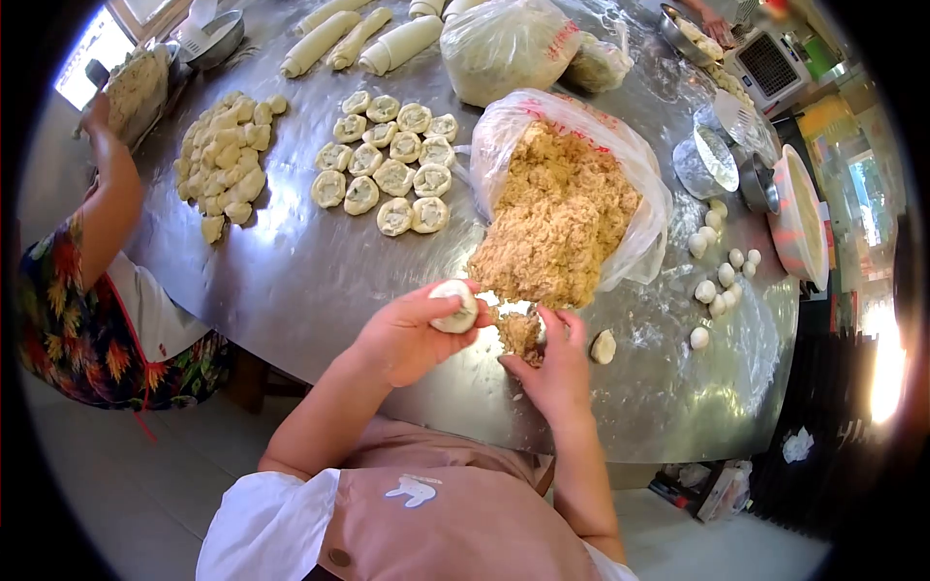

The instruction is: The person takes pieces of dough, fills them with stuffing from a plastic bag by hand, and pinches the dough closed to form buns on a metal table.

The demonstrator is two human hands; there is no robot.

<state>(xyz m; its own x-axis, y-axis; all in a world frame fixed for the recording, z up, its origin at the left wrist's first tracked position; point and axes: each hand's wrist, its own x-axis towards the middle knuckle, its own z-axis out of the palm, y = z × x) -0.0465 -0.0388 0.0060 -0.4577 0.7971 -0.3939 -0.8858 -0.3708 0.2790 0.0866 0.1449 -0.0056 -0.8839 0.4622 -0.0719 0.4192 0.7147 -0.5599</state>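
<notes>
My left hand (412,334) holds a flattened white dough piece (454,306) cupped in its fingers above the metal table (310,281). Beside it, my right hand (552,363) pinches a clump of brownish shredded filling (520,332). That clump comes from the heap of filling (557,223) spilling out of an open plastic bag (581,116) just beyond both hands. A single dough ball (604,347) lies right of my right hand.
Filled dough pieces (387,165) and a pile of cut dough (228,160) lie at the back left, with dough logs (349,39) beyond. Small dough balls (722,271), bowls (707,160) and a scale (770,63) are on the right. Another person (92,281) stands at left.
</notes>
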